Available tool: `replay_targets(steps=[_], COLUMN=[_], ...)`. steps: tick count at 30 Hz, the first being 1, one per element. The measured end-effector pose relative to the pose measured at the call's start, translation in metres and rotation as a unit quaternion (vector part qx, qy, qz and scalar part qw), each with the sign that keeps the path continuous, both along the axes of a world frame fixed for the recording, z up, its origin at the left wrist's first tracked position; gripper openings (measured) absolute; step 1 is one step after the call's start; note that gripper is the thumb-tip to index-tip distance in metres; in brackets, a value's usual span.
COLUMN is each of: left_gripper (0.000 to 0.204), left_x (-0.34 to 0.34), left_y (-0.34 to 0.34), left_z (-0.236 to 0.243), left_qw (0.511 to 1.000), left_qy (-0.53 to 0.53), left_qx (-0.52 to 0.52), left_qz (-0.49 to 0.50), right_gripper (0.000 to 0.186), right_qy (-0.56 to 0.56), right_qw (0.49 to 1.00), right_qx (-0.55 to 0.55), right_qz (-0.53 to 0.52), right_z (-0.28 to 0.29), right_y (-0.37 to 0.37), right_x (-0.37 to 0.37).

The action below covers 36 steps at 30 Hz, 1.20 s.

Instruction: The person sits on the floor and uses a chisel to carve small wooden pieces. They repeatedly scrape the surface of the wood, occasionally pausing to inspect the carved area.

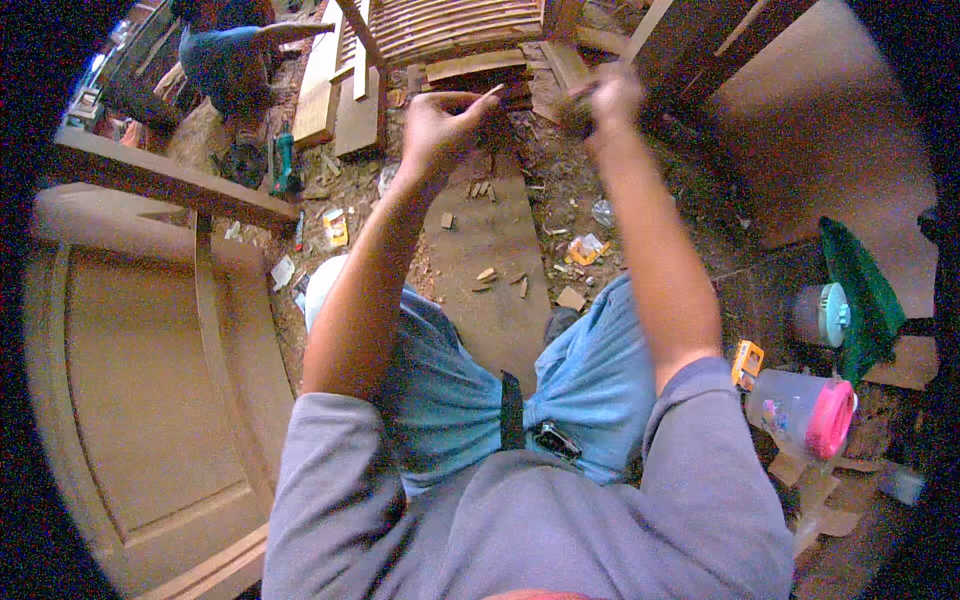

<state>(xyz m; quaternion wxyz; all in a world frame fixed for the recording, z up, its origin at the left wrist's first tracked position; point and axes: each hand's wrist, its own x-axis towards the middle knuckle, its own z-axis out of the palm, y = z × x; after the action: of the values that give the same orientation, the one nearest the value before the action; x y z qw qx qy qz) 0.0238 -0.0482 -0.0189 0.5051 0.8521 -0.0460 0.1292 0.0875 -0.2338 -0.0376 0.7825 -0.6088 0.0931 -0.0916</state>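
Ahead of me, above the far end of a brown board (490,330), my left hand (440,130) is closed in a pinch. A small pale tip shows at its fingertips, too small to name. Across from it on the right, my right hand (612,100) is smeared by motion. Its fingers are wrapped round a dark thing that blurs toward the left hand; I cannot make out its kind. Several small wood pieces (486,274) lie on the board between my knees.
A panelled wooden door (150,380) leans at left, near a green power tool (286,165). A slatted wooden frame (460,25) lies beyond my hands. At right are a clear jug with a pink lid (830,418) and a turquoise-lidded container (832,314). Another person (225,65) is at far left.
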Motion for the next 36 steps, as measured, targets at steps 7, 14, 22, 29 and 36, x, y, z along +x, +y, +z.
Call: replay_targets(steps=[7, 14, 22, 29, 36], left_gripper=[0.035, 0.029, 0.029, 0.028, 0.016], left_x=[-0.004, -0.001, 0.001, 0.008, -0.016], left_y=[0.009, 0.022, 0.022, 0.025, -0.002], left_z=[0.004, 0.009, 0.004, -0.001, 0.017], left_qw=[0.948, 0.923, 0.935, 0.985, 0.952], left_qy=[0.081, 0.089, 0.064, 0.003, -0.212], left_qx=[-0.307, -0.373, -0.350, -0.160, 0.204], left_qz=[-0.012, 0.010, -0.001, 0.060, 0.084], right_gripper=[0.019, 0.038, 0.045, 0.045, 0.024], right_qy=[-0.055, -0.007, -0.007, -0.027, -0.015], right_qw=[0.987, 0.946, 0.928, 0.917, 0.985], right_qx=[0.087, -0.010, -0.061, -0.053, -0.077], right_qz=[0.123, 0.323, 0.368, 0.396, 0.151], right_z=[0.011, 0.023, 0.025, 0.021, 0.015], right_y=[-0.055, 0.014, 0.027, 0.022, 0.021], right_x=[0.002, -0.061, -0.078, -0.079, -0.036])
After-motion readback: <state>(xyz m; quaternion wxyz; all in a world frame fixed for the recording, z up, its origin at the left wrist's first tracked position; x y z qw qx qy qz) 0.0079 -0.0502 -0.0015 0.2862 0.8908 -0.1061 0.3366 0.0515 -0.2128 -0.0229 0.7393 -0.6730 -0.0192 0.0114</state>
